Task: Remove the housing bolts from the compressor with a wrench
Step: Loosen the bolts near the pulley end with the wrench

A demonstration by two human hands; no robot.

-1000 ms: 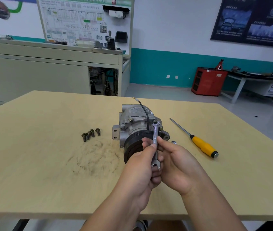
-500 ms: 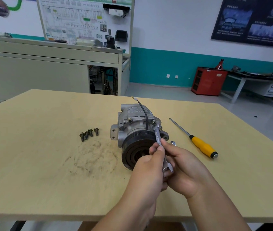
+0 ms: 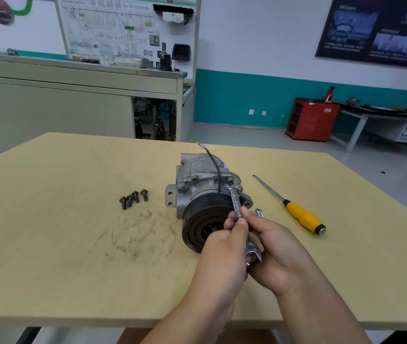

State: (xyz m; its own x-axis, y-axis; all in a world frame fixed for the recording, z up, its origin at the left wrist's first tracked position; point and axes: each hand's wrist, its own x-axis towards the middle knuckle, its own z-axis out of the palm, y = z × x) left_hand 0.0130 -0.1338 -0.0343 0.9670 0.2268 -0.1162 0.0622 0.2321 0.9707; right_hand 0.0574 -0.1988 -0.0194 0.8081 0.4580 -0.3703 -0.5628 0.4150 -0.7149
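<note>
Nearest to us, the person's two forearms come up from the bottom edge and the hands meet just in front of the compressor. The left hand (image 3: 224, 247) and the right hand (image 3: 277, 249) are pressed together, both clamped on the shank of a small open-ended wrench (image 3: 236, 203): left fingers curl round it from one side, the right thumb and fingers pinch it from the other. The wrench's near end shows between the two palms. From there it slants up and away, and its far end sits at the bolts on the right shoulder of the housing; we cannot tell which bolt head it holds.

The compressor (image 3: 205, 181) lies on its side on the pale wooden table (image 3: 48, 244), its black pulley (image 3: 202, 219) facing us and partly hidden by the left hand. A black wire (image 3: 216, 167) arches over its top.

Left of it, well apart, we see four loose bolts (image 3: 134, 197) in a cluster above a dark grime smear (image 3: 135, 234). Right of it lies a yellow-handled screwdriver (image 3: 301, 214), and a small metal piece (image 3: 259, 212) lies just beside the right hand.

Farther off we see a grey cabinet bench (image 3: 61, 95) under a wiring diagram board (image 3: 123, 28), a red cabinet (image 3: 311, 120) and a dark poster (image 3: 376, 28).
</note>
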